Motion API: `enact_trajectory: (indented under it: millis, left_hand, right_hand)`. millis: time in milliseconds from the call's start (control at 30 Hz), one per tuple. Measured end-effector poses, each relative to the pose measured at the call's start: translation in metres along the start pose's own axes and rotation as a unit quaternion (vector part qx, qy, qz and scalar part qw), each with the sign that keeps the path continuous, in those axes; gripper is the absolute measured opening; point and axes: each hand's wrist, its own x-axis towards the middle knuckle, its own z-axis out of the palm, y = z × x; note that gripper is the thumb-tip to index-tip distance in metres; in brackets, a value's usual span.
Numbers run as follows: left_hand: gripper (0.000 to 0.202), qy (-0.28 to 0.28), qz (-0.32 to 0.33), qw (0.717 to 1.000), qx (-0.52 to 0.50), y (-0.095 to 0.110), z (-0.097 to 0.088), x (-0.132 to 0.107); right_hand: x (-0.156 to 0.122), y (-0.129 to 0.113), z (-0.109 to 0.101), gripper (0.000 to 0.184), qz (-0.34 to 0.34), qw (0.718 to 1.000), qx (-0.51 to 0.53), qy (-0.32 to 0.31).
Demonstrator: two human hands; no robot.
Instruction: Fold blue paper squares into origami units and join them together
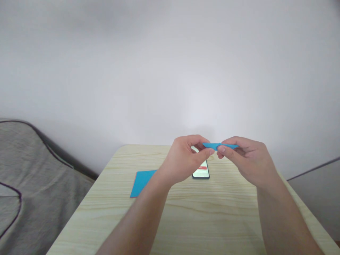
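A narrow piece of folded blue paper is held up above the far part of the table, spanning both hands. My left hand pinches its left end between thumb and fingers. On the other end, my right hand is closed, with the thumb pressing near the middle of the paper. Behind and below my left hand lies a phone with its screen lit, partly hidden by that hand. Blue paper sheets with a reddish edge lie flat at the left, partly covered by my left forearm.
The light wood-grain table stands against a white wall. At the left is a grey fabric-covered piece with dark piping, beside the table's edge. A dark line runs along the wall at the right.
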Motion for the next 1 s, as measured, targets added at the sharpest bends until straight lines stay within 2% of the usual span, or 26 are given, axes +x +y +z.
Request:
enact_trajectory:
  millis: [267, 567, 667, 900, 1000]
  left_hand:
    - [0.015, 0.008, -0.01, 0.999, 0.033, 0.0, 0.001, -0.002]
    - [0.017, -0.009, 0.009, 0.999, 0.037, -0.003, 0.008, -0.002]
    - [0.017, -0.01, 0.006, 0.999, 0.041, -0.004, 0.007, -0.002]
    - [0.016, 0.025, 0.026, 0.996, 0.079, -0.01, 0.005, -0.001]
    - [0.016, 0.038, 0.052, 0.992, 0.11, -0.012, 0.004, 0.0]
  right_hand:
    - [0.002, 0.005, -0.001, 0.018, 0.008, 0.999, -0.025, -0.024]
    - [0.002, 0.004, -0.008, 0.018, -0.016, 0.995, -0.086, -0.039]
    - [0.003, 0.003, -0.009, 0.02, -0.002, 0.995, -0.091, -0.051]
    - [0.002, 0.007, -0.012, 0.023, 0.035, 0.993, -0.092, -0.067]
    - [0.001, 0.009, -0.012, 0.024, 0.036, 0.996, -0.065, -0.053]
